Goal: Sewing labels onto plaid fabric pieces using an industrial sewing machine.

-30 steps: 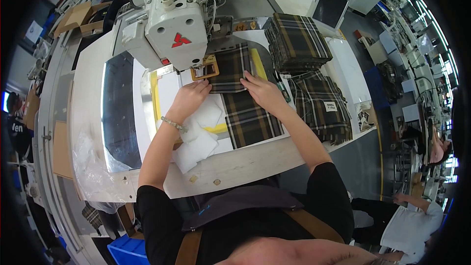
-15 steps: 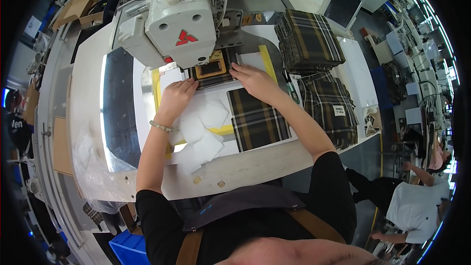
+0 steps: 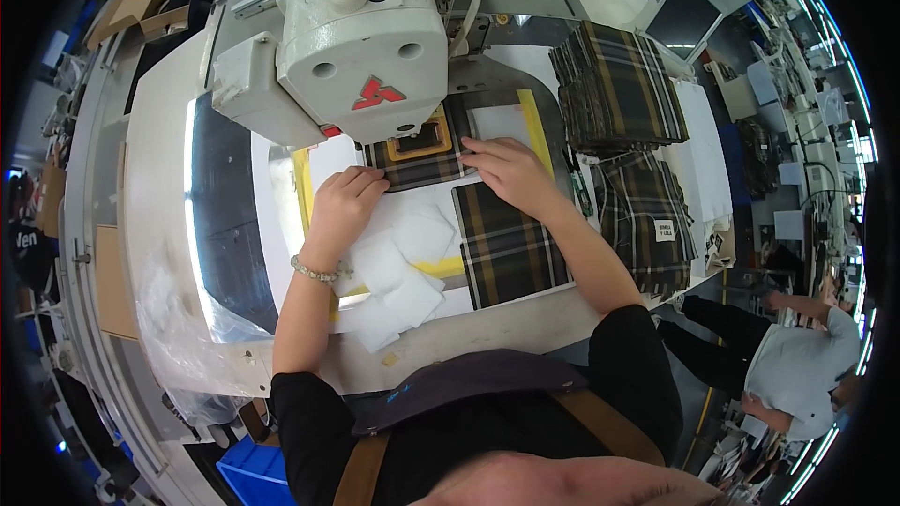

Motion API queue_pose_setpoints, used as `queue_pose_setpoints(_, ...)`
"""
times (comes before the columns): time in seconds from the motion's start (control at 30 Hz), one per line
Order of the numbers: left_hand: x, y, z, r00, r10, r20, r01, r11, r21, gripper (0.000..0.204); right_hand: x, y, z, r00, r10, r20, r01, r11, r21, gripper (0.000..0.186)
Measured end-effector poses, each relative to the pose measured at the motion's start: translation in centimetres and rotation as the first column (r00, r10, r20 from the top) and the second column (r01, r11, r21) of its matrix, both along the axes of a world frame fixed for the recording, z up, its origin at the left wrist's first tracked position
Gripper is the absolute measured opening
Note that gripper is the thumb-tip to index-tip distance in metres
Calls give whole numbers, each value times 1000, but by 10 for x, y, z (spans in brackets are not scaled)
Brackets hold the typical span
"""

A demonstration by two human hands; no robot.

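Note:
A dark plaid fabric piece lies under the head of a white sewing machine. An orange-yellow rectangular frame with a dark centre sits on the fabric. At the piece's near left corner, my left hand has its fingers closed together on the edge. My right hand grips the right edge, its thumb and fingertips near each other. Another plaid piece lies flat below my right wrist. White thin sheets are spread loosely between my forearms.
A tall stack of plaid pieces stands at right, with more plaid fabric bearing a white label nearer me. Clear plastic lies at the table's left. A screen stands far right. Another person is at the lower right.
The whole view has shifted slightly. Both hands have come a little toward me relative to the orange-yellow frame, and more of the fabric's near edge shows.

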State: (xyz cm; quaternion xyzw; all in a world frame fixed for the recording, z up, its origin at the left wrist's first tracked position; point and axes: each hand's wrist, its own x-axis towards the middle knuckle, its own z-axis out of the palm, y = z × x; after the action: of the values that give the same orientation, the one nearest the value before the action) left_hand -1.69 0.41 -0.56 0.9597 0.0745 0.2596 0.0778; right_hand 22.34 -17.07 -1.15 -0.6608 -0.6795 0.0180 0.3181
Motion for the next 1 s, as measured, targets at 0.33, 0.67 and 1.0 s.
queue_pose_setpoints(0.33,-1,0,3,1000,21,-2,-21,1000,9,17,-3,4,-3,1000,1,15,-2,998,55,23)
queue_pose_setpoints(0.67,-1,0,2,999,41,-7,-41,999,25,15,-3,4,-5,1000,-4,17,4,999,37,23)
queue_pose_setpoints(1.0,1,1,1,998,59,-21,-58,998,25,16,-6,4,-6,996,-72,59,72,997,0,25)
